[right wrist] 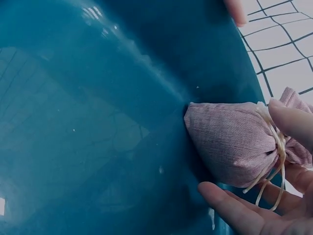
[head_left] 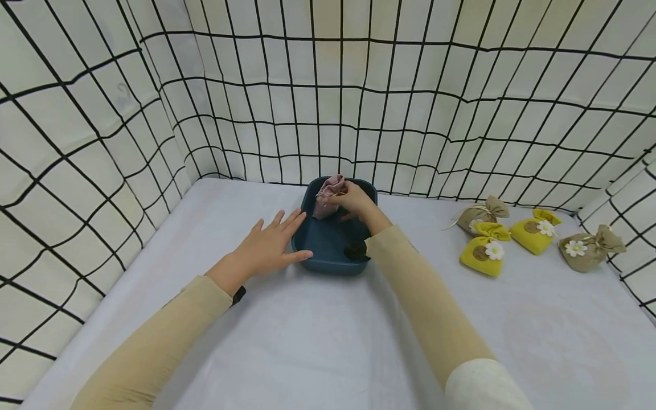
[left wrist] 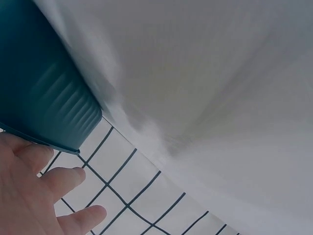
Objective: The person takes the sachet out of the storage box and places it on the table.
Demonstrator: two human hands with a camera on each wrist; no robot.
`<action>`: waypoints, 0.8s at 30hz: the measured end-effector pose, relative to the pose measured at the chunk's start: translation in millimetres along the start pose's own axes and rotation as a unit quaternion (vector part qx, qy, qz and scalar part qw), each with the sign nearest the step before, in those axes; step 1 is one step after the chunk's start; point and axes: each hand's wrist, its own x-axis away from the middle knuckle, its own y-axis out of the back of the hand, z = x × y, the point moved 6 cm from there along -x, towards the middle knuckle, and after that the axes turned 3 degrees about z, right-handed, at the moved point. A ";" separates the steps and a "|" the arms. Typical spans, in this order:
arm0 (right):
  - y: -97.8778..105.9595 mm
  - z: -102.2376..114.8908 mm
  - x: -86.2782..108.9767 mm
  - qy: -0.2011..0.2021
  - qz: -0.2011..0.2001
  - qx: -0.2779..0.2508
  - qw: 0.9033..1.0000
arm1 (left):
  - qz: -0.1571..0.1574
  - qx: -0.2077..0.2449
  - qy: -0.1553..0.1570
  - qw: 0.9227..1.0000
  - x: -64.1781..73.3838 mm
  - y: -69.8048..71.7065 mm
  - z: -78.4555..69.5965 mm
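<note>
A blue plastic basin [head_left: 330, 266] stands at the back of the white table. Inside it, near the back left corner, is a small pink cloth pouch [right wrist: 230, 139] tied with a cream cord. My right hand [head_left: 357, 200] reaches into the basin and grips this pouch around its tied neck, thumb on one side and fingers on the other. The pouch's bottom end points down into the basin. My left hand [head_left: 269, 245] lies at the basin's left side with fingers spread and straight, fingertips right at the rim, as the left wrist view also shows.
To the right lie two yellow pouches [head_left: 533, 236] and two tan pouches [head_left: 581, 250] with white flowers. A black wire grid [head_left: 315, 86] backed by white sheeting rises along the back, left and right edges of the table [head_left: 297, 347].
</note>
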 end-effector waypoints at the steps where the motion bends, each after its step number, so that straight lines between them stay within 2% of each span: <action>1: -0.6 -0.4 -0.4 0.002 -0.002 0.002 1.000 | -0.001 0.000 0.000 1.000 0.1 -0.5 0.5; 12: -1.5 -4.7 -5.9 0.015 -0.018 0.033 0.999 | -0.005 0.001 -0.002 1.000 0.4 -1.1 1.8; 24: 1.2 -1.8 -2.7 0.025 -0.043 0.031 0.998 | -0.002 -0.001 0.001 1.000 1.9 -1.1 1.2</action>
